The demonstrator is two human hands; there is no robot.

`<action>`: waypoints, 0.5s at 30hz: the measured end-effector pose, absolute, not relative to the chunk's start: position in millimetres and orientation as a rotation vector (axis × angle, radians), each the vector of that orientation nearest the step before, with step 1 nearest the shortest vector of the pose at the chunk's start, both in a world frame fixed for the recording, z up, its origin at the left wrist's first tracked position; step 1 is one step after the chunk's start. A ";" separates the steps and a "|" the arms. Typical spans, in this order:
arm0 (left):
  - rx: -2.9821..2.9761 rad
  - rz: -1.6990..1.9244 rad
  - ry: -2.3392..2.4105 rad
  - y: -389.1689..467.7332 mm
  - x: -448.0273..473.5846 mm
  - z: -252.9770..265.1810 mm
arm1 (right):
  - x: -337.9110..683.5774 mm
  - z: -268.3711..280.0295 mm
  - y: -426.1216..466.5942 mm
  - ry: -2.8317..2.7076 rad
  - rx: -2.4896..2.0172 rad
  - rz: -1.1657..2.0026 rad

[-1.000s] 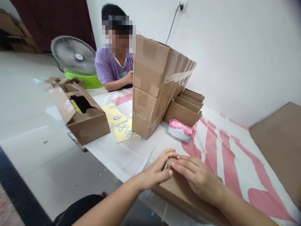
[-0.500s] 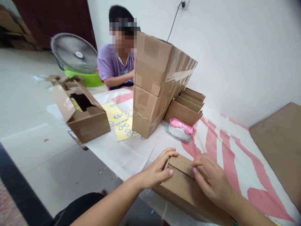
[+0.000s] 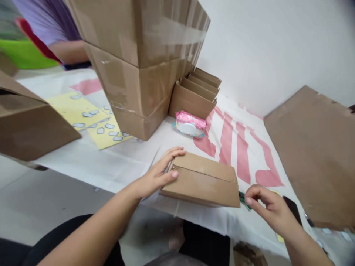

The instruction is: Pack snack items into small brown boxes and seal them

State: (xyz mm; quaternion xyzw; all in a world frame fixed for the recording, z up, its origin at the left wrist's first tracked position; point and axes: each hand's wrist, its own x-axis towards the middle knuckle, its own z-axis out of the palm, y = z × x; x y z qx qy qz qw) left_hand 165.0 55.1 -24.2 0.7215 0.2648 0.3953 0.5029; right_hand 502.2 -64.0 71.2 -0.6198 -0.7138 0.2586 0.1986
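A closed cardboard box (image 3: 205, 184) lies near the table's front edge, a seam running along its top. My left hand (image 3: 159, 171) grips its left end, thumb on the top face and fingers over the far corner. Beyond the box's right end is my right hand (image 3: 267, 208), fingers curled in toward the thumb. Whatever it pinches, if anything, is hidden. Just left of its fingertips a small green object (image 3: 245, 200) shows, partly behind the box; its kind is unclear.
Tall stacked cartons (image 3: 119, 81) stand behind, beside an open divided box (image 3: 191, 98) and a pink wipes pack (image 3: 190, 123). Yellow sheets (image 3: 97, 133) hold small labels. Another box (image 3: 36, 125) is left, a large cardboard panel (image 3: 313, 155) right. A person's arm (image 3: 69, 51) shows behind the cartons.
My right hand has left the box's top and moved right, past its end, by the green object. My left hand stays on the box. The view has swung right and closer.
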 end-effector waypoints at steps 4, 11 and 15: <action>1.747 0.968 0.656 54.1 167.2 -22.7 | 524.8 32.5 -97.8 -1.918 -1.985 1.102; 1.720 0.967 0.700 54.7 170.9 -21.0 | 530.6 -29.5 -127.5 -1.857 -2.441 0.893; 1.744 0.970 0.685 55.3 169.0 -22.1 | 537.7 -31.6 -127.7 -2.002 -2.498 0.543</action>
